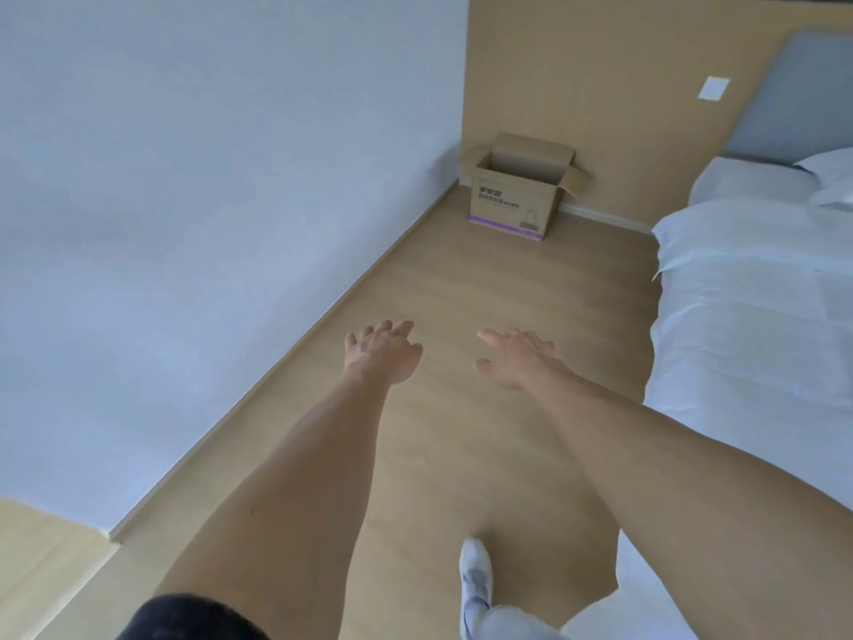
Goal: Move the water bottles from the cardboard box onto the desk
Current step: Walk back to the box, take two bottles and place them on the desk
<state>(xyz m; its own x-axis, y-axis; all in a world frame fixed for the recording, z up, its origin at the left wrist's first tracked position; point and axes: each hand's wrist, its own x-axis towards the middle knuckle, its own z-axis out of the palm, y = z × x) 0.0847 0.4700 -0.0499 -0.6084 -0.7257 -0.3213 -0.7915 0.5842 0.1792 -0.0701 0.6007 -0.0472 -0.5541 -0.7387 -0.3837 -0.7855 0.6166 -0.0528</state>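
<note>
White wall (184, 200) on left. Wood floor (438, 293) runs ahead, open lane between wall and bed. Left hand (383, 351) out front, fingers spread, holding nothing. Right hand (517, 358) beside it, fingers spread, holding nothing. White shoe (475, 570) on floor below. Cardboard box (517, 196) far ahead in corner, flaps open, touching wall. Inside of box hidden, cannot tell about bottles. Bed (747, 293) with white sheet on right.

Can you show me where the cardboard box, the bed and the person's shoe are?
cardboard box (510, 206): head view, on its printed front face.
bed (757, 288): head view, on the white cover.
shoe (475, 570): head view, on the white upper.
</note>
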